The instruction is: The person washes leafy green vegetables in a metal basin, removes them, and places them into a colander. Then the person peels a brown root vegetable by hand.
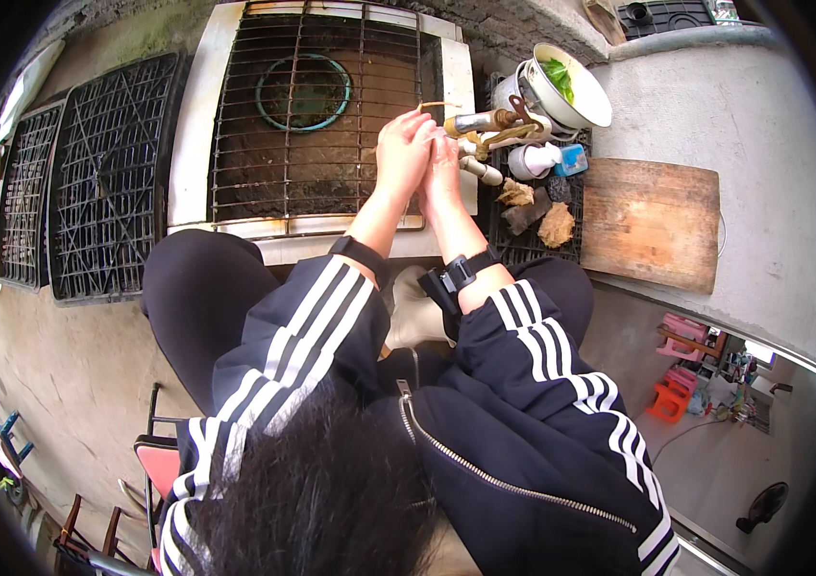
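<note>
My left hand [405, 147] and my right hand [442, 167] are pressed together at the mouth of a metal water tap [481, 122]. The left one partly covers the right, whose skin looks wet and shiny. Their fingertips overlap, so whether anything lies between them is hidden. Beneath and to the left of the hands, a rusty metal grate [321, 176] spans a white-rimmed basin [194, 144]. Through its bars a teal ring-shaped rim [258, 101] shows on the basin floor. A white plastic pipe [482, 171] ends just right of my right hand.
Right of the tap stand a white bowl [591, 97] with green leaves [557, 78], a blue container [570, 160] and scrubbing pads [557, 225]. A wooden cutting board [651, 223] lies on the concrete ledge [775, 144]. Black plastic crates [116, 173] lean at left; a red-seated chair [159, 461] is behind.
</note>
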